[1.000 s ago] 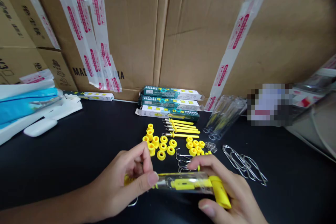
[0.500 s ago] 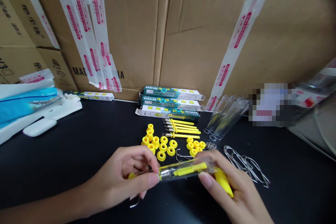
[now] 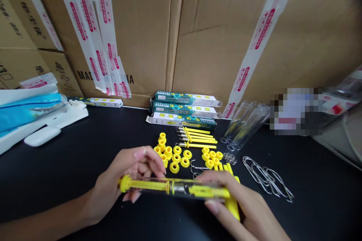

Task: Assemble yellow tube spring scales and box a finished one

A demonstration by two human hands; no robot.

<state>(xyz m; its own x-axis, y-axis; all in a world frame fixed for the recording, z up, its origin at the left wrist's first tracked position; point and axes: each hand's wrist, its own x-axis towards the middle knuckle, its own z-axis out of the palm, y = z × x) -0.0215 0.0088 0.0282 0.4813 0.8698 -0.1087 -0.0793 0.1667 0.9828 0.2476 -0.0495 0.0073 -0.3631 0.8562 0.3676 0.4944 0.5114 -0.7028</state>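
Head view: we hold a clear tube (image 3: pixel 185 192), glossy hard plastic and straight-sided, above the near part of a smooth black table (image 3: pixel 85 150). Through its wall we note a slim yellow rod (image 3: pixel 148 185), a shiny metal sleeve (image 3: pixel 178 189) and a thicker yellow piece. Its long axis runs left to right, almost level, dipping slightly to the right. A round yellow collar (image 3: pixel 124 183) closes the left end; a yellow crosspiece (image 3: pixel 233 209) at the right end points towards us.

Our right hand (image 3: pixel 250 205) pinches the right end between thumb and fingers. Our left hand (image 3: pixel 124 167) is half curled behind the left end; we cannot tell how firmly it grips.

Beyond lie flanged yellow rings (image 3: pixel 174 171), bent-wire hooks (image 3: pixel 261 179), more clear tubes (image 3: pixel 244 128) and printed card boxes (image 3: pixel 183 110).
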